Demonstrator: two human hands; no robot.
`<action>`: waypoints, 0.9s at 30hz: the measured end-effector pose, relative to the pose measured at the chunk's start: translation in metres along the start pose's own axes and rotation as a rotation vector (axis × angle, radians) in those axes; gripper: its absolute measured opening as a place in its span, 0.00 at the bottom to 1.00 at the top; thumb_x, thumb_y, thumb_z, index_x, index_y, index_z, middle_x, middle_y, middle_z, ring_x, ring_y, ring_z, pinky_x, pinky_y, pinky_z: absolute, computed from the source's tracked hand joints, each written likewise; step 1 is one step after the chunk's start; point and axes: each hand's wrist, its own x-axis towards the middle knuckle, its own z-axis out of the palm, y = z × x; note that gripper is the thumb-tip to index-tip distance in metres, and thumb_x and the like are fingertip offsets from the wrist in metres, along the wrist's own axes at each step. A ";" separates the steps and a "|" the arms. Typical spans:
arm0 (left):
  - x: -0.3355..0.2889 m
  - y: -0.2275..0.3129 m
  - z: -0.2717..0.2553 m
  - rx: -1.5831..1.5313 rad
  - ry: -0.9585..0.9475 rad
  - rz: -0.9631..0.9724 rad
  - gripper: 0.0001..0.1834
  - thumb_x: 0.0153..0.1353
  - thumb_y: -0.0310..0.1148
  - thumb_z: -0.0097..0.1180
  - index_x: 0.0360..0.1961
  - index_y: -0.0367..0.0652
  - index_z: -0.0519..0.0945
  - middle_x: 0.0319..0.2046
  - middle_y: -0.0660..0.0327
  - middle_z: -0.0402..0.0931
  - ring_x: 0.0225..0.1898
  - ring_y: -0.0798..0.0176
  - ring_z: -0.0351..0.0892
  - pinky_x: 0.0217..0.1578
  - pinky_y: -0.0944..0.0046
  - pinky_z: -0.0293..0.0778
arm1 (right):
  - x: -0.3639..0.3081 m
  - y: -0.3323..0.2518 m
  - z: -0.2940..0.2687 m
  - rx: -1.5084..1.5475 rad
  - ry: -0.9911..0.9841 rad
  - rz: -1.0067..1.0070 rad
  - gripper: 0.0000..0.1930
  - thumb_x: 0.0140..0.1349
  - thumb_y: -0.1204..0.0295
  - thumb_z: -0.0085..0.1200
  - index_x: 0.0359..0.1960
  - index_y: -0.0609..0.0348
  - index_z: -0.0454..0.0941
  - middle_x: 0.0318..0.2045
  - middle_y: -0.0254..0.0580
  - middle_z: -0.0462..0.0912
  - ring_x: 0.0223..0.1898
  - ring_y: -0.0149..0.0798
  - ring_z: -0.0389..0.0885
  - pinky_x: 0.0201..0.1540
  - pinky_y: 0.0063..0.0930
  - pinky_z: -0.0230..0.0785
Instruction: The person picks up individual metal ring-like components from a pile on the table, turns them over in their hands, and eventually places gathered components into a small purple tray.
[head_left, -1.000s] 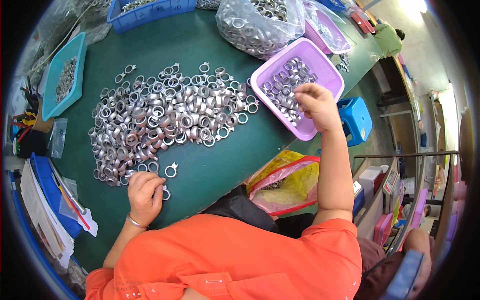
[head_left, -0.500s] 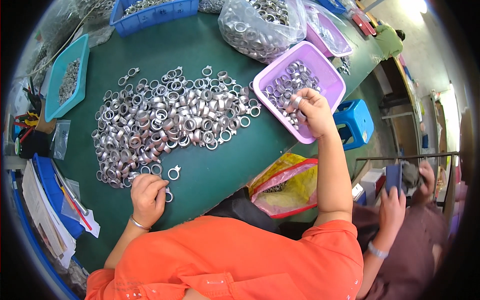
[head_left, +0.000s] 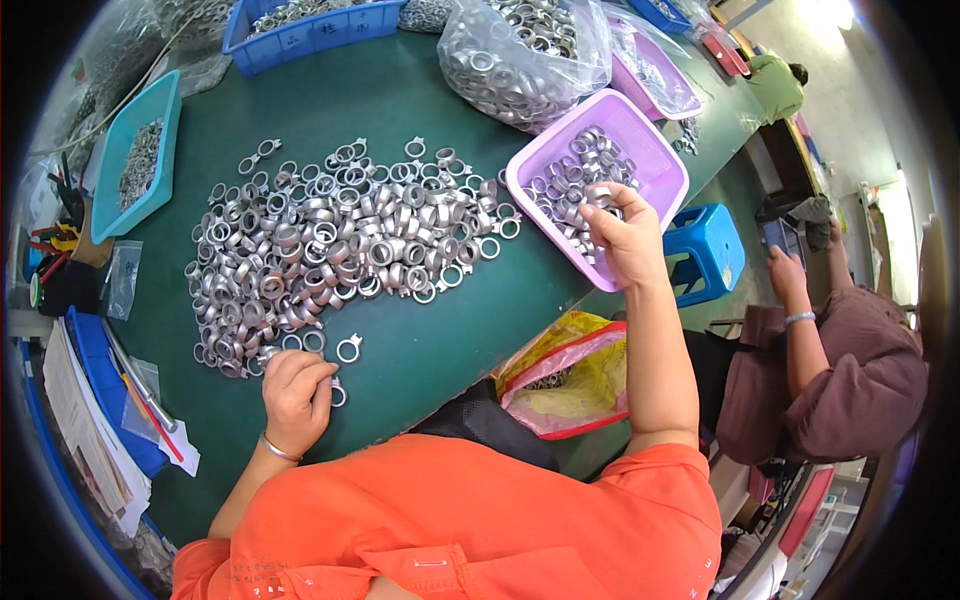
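A broad heap of silver metal rings (head_left: 330,230), many with a small lug, lies on the green table. At its near edge rests my left hand (head_left: 296,395), fingers curled down; what they hold, if anything, is hidden. Beside that hand are two loose rings, one a clamp-like ring (head_left: 349,348) with a lug. My right hand (head_left: 630,235) is over the near side of a purple basket (head_left: 655,165). Its thumb and fingers are bent together, with grey metal ring showing between them. More rings (head_left: 565,175) lie inside the basket.
Behind the basket stands a clear bag of rings (head_left: 485,70). A blue bin (head_left: 310,40) and a turquoise tray (head_left: 105,215) hold small metal parts. A yellow-and-red sack (head_left: 570,400) sits below the table edge. By a blue stool (head_left: 715,250), another person (head_left: 830,370) holds a dark flat device.
My right hand has shifted slightly and its fingers have turned over the basket. My left hand stays where it was. The person on the right has moved farther back.
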 end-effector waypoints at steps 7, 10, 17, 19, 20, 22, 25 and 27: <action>0.000 -0.001 0.001 0.002 0.003 0.017 0.08 0.40 0.17 0.56 0.25 0.38 0.77 0.26 0.58 0.73 0.31 0.54 0.72 0.33 0.60 0.67 | -0.024 -0.015 0.016 -0.188 -0.013 -0.226 0.14 0.46 0.79 0.61 0.37 0.65 0.77 0.26 0.31 0.75 0.26 0.23 0.68 0.30 0.15 0.61; 0.000 -0.001 0.002 -0.001 -0.003 0.021 0.08 0.40 0.17 0.56 0.25 0.38 0.77 0.26 0.58 0.73 0.31 0.55 0.72 0.33 0.60 0.67 | -0.026 -0.019 0.013 0.288 -0.234 -0.097 0.14 0.50 0.81 0.56 0.40 0.69 0.75 0.22 0.30 0.71 0.20 0.23 0.63 0.22 0.15 0.55; -0.001 -0.001 0.001 0.007 -0.001 0.020 0.08 0.40 0.17 0.55 0.25 0.38 0.77 0.26 0.58 0.73 0.31 0.55 0.72 0.34 0.61 0.67 | -0.022 -0.018 0.002 0.715 -0.458 -0.072 0.16 0.56 0.70 0.47 0.44 0.66 0.71 0.20 0.35 0.68 0.16 0.27 0.60 0.16 0.15 0.51; 0.000 0.000 0.001 0.001 -0.002 0.018 0.08 0.40 0.17 0.55 0.25 0.38 0.77 0.26 0.58 0.73 0.31 0.55 0.72 0.34 0.61 0.67 | -0.018 -0.025 -0.003 0.769 -0.363 -0.135 0.15 0.59 0.65 0.45 0.40 0.64 0.73 0.23 0.37 0.69 0.19 0.29 0.63 0.15 0.16 0.52; 0.000 0.000 0.000 -0.001 -0.002 0.017 0.08 0.40 0.17 0.55 0.25 0.38 0.77 0.26 0.58 0.73 0.31 0.55 0.72 0.34 0.61 0.67 | -0.013 -0.027 -0.008 0.766 -0.291 -0.160 0.15 0.59 0.63 0.44 0.39 0.63 0.73 0.24 0.38 0.68 0.19 0.29 0.63 0.15 0.16 0.52; 0.001 0.000 0.000 -0.010 -0.006 0.018 0.09 0.40 0.17 0.56 0.25 0.38 0.77 0.26 0.58 0.73 0.31 0.55 0.72 0.34 0.61 0.67 | 0.001 -0.027 -0.022 0.464 -0.133 -0.016 0.11 0.56 0.65 0.51 0.32 0.61 0.76 0.22 0.36 0.71 0.18 0.27 0.63 0.16 0.17 0.54; 0.000 -0.001 0.000 -0.012 -0.007 0.015 0.09 0.39 0.17 0.56 0.25 0.38 0.77 0.26 0.58 0.73 0.32 0.55 0.72 0.34 0.60 0.67 | 0.008 -0.020 -0.013 -0.777 0.085 -0.044 0.11 0.52 0.69 0.57 0.26 0.67 0.79 0.18 0.40 0.78 0.18 0.33 0.74 0.22 0.23 0.65; 0.000 -0.001 0.000 -0.007 -0.006 0.010 0.09 0.39 0.17 0.56 0.25 0.38 0.77 0.27 0.58 0.73 0.32 0.55 0.72 0.34 0.60 0.67 | 0.017 -0.012 -0.007 -1.263 0.013 0.044 0.11 0.48 0.69 0.58 0.26 0.66 0.80 0.22 0.53 0.79 0.24 0.40 0.79 0.31 0.30 0.70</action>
